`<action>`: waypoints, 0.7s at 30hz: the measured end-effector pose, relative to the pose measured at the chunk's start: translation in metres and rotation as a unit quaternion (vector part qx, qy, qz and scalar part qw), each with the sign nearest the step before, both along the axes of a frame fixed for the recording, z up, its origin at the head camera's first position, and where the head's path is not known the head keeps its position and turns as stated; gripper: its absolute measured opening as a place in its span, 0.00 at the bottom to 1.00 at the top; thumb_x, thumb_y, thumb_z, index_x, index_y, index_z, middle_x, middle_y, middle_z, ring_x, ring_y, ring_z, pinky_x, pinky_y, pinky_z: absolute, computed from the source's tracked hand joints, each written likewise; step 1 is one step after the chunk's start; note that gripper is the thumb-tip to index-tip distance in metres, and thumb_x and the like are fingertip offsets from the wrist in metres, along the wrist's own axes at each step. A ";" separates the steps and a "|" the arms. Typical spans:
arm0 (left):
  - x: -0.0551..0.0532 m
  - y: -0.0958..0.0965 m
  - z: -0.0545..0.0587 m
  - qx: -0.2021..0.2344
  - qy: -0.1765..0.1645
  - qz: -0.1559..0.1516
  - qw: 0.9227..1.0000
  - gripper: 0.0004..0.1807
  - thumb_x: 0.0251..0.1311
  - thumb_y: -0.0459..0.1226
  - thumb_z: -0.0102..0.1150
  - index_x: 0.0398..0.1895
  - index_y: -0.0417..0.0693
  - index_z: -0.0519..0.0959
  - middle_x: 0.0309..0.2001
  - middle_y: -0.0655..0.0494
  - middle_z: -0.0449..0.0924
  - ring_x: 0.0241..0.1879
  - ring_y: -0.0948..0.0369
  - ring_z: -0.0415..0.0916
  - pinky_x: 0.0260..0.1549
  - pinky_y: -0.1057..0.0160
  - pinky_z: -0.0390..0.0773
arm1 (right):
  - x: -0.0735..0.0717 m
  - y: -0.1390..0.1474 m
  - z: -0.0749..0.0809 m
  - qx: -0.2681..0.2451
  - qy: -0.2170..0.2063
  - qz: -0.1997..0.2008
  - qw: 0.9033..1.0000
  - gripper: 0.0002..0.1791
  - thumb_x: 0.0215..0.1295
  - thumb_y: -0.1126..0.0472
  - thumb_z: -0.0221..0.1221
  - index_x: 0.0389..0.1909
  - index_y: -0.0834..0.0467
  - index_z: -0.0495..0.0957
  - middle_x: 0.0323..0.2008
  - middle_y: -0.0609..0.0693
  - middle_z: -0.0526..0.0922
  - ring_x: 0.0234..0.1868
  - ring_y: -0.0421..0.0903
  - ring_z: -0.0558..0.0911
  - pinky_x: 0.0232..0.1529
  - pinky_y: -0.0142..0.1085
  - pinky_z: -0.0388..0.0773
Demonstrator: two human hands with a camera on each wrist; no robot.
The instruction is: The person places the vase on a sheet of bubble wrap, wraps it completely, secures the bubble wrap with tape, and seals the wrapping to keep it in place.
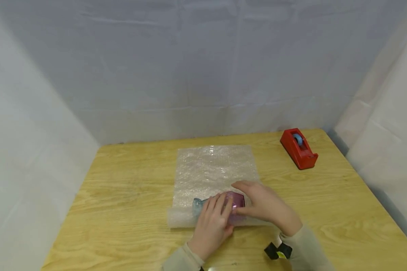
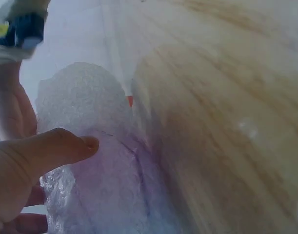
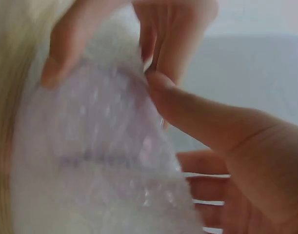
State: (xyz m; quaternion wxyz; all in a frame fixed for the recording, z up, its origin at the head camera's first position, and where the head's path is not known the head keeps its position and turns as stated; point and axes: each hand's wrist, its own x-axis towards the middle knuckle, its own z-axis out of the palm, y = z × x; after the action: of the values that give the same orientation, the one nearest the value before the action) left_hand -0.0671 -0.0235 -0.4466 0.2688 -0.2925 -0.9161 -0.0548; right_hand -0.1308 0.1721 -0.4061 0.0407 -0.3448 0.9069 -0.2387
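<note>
A translucent vase-like glass piece, purple at its right end [image 1: 235, 199] and bluish at its left [image 1: 197, 205], lies sideways on bubble wrap [image 1: 213, 165]. The wrap's near edge is folded up over its near side. My left hand [image 1: 215, 222] holds the piece, fingers across its top and thumb [image 2: 66, 148] against the wrap outside. At the purple end is my right hand [image 1: 266, 203], its thumb [image 3: 188, 112] touching the edge of the folded wrap. The right fingers extend past the far side, apart from the thumb; their tips are hidden in the right wrist view.
A red tape dispenser [image 1: 298, 148] with a roll of bluish tape stands at the back right of the wooden table [image 1: 129, 188]. White sheeting [image 1: 190, 75] encloses the back and both sides. The flat wrap stretches away behind the hands.
</note>
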 end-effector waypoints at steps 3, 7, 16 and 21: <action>0.000 -0.001 0.001 0.001 -0.009 0.003 1.000 0.43 0.30 0.50 0.83 0.56 0.42 0.81 0.55 0.41 0.79 0.53 0.48 0.78 0.53 0.51 0.77 | 0.016 -0.002 0.003 -0.013 0.088 -0.024 0.996 0.34 0.57 0.44 0.70 0.59 0.61 0.77 0.59 0.56 0.79 0.58 0.55 0.79 0.53 0.52 0.78; 0.001 -0.002 0.003 -0.001 -0.017 0.004 1.000 0.43 0.30 0.50 0.83 0.56 0.43 0.81 0.56 0.42 0.79 0.53 0.49 0.78 0.53 0.52 0.77 | 0.040 0.000 -0.001 -0.075 0.189 -0.023 0.979 0.28 0.53 0.51 0.73 0.53 0.60 0.81 0.55 0.54 0.81 0.54 0.52 0.81 0.50 0.47 0.80; 0.001 0.000 0.009 -0.010 -0.025 0.007 1.000 0.45 0.28 0.51 0.84 0.56 0.45 0.80 0.56 0.43 0.79 0.53 0.49 0.78 0.54 0.51 0.76 | 0.078 -0.001 -0.042 -0.208 0.330 0.034 0.920 0.21 0.75 0.52 0.50 0.48 0.64 0.82 0.55 0.62 0.80 0.55 0.62 0.78 0.71 0.44 0.58; 0.000 0.000 0.013 -0.035 -0.039 0.017 0.998 0.44 0.31 0.52 0.83 0.57 0.45 0.80 0.56 0.44 0.79 0.53 0.50 0.78 0.56 0.51 0.75 | 0.087 -0.006 -0.067 -0.142 0.314 0.009 0.939 0.29 0.66 0.52 0.54 0.60 0.69 0.74 0.66 0.67 0.69 0.67 0.64 0.67 0.74 0.48 0.46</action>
State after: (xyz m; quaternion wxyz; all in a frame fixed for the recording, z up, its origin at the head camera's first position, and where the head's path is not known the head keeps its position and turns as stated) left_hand -0.0675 -0.0231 -0.4334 0.2232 -0.2836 -0.9321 -0.0296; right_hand -0.0434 0.1666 -0.4728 -0.2935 -0.4122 0.8273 -0.2439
